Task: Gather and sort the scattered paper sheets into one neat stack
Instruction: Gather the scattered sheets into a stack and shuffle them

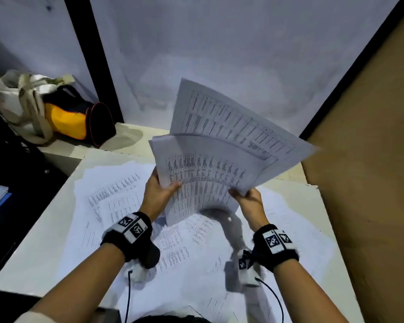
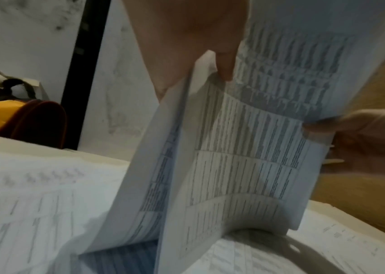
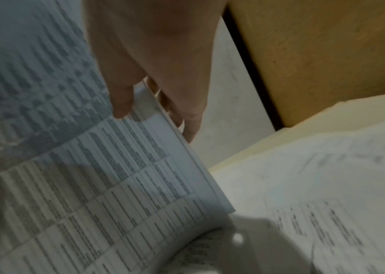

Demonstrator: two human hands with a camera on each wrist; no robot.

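Print on the held sheets [image 1: 205, 180] is too blurred to read — same in both wrist views. Fingers of the left hand [image 1: 158, 191] and right hand [image 1: 248, 200] sit behind the paper, hidden from the head camera. Loose sheets [image 1: 131, 197] on the table [image 1: 40, 248] are partly covered by the arms. Bag [image 1: 65, 117] — cut off in the left wrist view.

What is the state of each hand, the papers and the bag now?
Left hand: grips the held papers' left edge.
Right hand: pinches their right edge.
Held papers: raised, fanned, uneven.
Loose sheets: scattered flat on the table.
Bag: lying on its side.
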